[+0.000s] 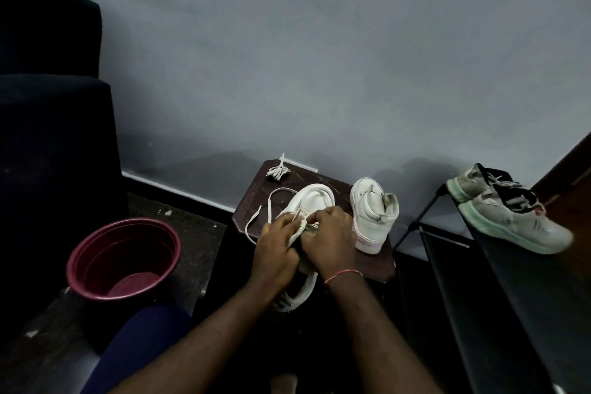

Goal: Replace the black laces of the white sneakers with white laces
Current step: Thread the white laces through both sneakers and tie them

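Note:
A white sneaker (315, 198) lies on a small dark brown table (374, 262), toe pointing away from me. My left hand (276, 245) and my right hand (329, 235) sit close together over its tongue, fingers curled, pinching a white lace (268, 205) at the eyelets. The lace's loose end loops out to the left across the table. The second white sneaker (374, 214) stands upright to the right, without a visible lace. A small bundled white lace (278, 171) lies at the table's far edge. No black lace is visible.
A maroon plastic tub (123, 257) stands on the floor at the left. A black shoe rack (499, 265) at the right carries a pair of grey sneakers with mint soles (508, 211). A dark sofa (48, 137) fills the left side. My knee (137, 339) shows below.

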Available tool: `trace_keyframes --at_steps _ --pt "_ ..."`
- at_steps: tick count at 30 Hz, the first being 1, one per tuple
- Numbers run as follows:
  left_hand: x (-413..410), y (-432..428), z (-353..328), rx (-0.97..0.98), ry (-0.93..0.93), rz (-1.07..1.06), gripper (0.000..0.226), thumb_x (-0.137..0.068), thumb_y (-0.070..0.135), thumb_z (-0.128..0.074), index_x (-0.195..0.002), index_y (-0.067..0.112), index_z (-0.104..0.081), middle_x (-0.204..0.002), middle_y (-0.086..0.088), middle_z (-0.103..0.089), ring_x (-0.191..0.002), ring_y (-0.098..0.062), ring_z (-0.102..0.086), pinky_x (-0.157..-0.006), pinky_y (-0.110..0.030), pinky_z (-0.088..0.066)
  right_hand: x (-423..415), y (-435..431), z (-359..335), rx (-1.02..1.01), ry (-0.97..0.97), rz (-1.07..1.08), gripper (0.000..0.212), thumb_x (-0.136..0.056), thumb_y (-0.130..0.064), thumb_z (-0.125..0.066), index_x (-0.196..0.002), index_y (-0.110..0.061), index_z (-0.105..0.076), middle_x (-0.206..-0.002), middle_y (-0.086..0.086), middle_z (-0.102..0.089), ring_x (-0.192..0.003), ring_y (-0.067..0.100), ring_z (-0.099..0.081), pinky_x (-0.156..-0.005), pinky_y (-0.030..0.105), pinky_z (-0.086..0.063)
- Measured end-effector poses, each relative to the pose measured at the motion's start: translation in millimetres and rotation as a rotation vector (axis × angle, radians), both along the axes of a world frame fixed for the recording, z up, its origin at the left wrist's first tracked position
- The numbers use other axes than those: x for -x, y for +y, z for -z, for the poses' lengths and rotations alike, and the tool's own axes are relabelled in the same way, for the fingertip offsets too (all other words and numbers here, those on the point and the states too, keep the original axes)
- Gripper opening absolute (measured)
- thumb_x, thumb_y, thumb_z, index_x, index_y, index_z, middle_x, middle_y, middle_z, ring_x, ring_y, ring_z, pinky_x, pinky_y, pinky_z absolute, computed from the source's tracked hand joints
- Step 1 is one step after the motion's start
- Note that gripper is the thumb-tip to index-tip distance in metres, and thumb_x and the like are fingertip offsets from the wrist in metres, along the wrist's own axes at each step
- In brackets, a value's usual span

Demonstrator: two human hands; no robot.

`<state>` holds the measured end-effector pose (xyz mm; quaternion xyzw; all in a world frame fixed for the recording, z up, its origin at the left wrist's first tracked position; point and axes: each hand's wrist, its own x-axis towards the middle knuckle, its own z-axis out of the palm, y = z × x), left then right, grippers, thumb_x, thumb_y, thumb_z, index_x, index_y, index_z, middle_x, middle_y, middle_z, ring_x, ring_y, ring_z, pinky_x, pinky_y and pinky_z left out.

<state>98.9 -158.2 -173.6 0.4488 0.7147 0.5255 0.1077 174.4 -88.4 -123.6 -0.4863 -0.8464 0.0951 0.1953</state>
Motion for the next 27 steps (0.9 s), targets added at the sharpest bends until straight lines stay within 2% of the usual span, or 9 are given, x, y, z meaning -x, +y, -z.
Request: trace_keyframes --at_steps 6,8,13,17,19,21,24,26,27 --pt "10 1 -10 0.057 0.082 0.094 0.069 -0.063 0.012 -0.041 -0.130 0.010 -0.060 -0.138 -0.005 -0.055 -0.126 -0.022 -0.047 -0.103 -0.017 -0.028 4 -3 1 0.011 0.050 0.039 0.020 -0.084 -0.026 -0.059 -0.097 -0.021 -0.073 -0.121 0.002 -0.048 -0.117 0.025 -0.042 -0.095 0.038 -0.043" --pt "15 2 -20 0.112 0.131 0.126 0.065 -0.064 0.018 -0.044 -0.126 0.010 -0.062 -0.131 -0.005 -0.059 -0.121 -0.021 -0.052 -0.100 -0.017 -0.031 4 -2 3 0.009 0.056 0.031 0.019 -0.085 -0.026 -0.059 -0.095 -0.020 -0.074 -0.121 0.002 -0.049 -0.116 0.025 -0.043 -0.095 0.037 -0.043" --pt "22 8 -37 0.294 0.320 0.056 0.039 -0.076 0.036 -0.050 -0.111 0.026 -0.066 -0.109 0.002 -0.063 -0.101 -0.024 -0.061 -0.084 -0.036 -0.049 2 4 -2 0.044 0.005 -0.072 0.020 -0.087 -0.022 -0.056 -0.102 -0.017 -0.068 -0.127 0.004 -0.047 -0.122 0.027 -0.041 -0.100 0.036 -0.037" --pt "17 8 -37 0.301 0.341 -0.002 0.033 -0.081 0.028 -0.053 -0.113 0.028 -0.062 -0.115 0.005 -0.061 -0.102 -0.027 -0.061 -0.085 -0.038 -0.050 -8 3 -8 -0.275 -0.066 -0.158 0.018 -0.083 -0.025 -0.062 -0.099 -0.019 -0.067 -0.129 -0.001 -0.054 -0.140 0.029 -0.030 -0.109 0.058 -0.021" --pt "17 11 -40 0.316 0.343 -0.029 0.037 -0.080 0.022 -0.054 -0.116 0.028 -0.060 -0.117 0.003 -0.060 -0.105 -0.029 -0.060 -0.087 -0.037 -0.049 -13 5 -16 -0.318 -0.015 -0.144 0.014 -0.084 -0.024 -0.062 -0.097 -0.019 -0.065 -0.122 -0.003 -0.059 -0.140 0.025 -0.033 -0.110 0.055 -0.020" --pt "16 13 -43 0.354 0.340 -0.037 0.043 -0.077 0.019 -0.055 -0.119 0.028 -0.058 -0.118 0.002 -0.058 -0.107 -0.030 -0.059 -0.088 -0.036 -0.048 -21 1 -33 -0.127 0.270 -0.176 0.003 -0.090 -0.018 -0.059 -0.090 -0.015 -0.060 -0.112 -0.002 -0.065 -0.128 0.020 -0.048 -0.110 0.049 -0.031" --pt "15 13 -40 0.364 0.334 -0.054 0.045 -0.080 0.020 -0.053 -0.124 0.030 -0.057 -0.120 0.003 -0.055 -0.108 -0.029 -0.059 -0.089 -0.037 -0.046 -37 -11 -77 0.614 1.322 -0.251 0.016 -0.096 -0.004 -0.050 -0.080 -0.009 -0.050 -0.082 0.005 -0.071 -0.080 0.021 -0.069 -0.083 0.044 -0.057" --pt "14 15 -37 0.358 0.333 -0.055 0.045 -0.082 0.022 -0.051 -0.126 0.031 -0.056 -0.122 0.005 -0.054 -0.108 -0.028 -0.059 -0.090 -0.038 -0.047 -55 -13 -96 0.822 1.755 -0.290 0.020 -0.098 -0.006 -0.044 -0.080 -0.013 -0.047 -0.066 0.002 -0.063 -0.051 0.012 -0.059 -0.053 0.028 -0.056" --pt "13 15 -36 0.358 0.336 -0.053 0.044 -0.082 0.023 -0.051 -0.125 0.031 -0.056 -0.122 0.005 -0.054 -0.108 -0.027 -0.059 -0.089 -0.038 -0.047 -63 -13 -102 0.818 1.780 -0.272 0.021 -0.099 -0.008 -0.043 -0.079 -0.015 -0.047 -0.063 -0.001 -0.057 -0.042 0.007 -0.047 -0.041 0.020 -0.046"
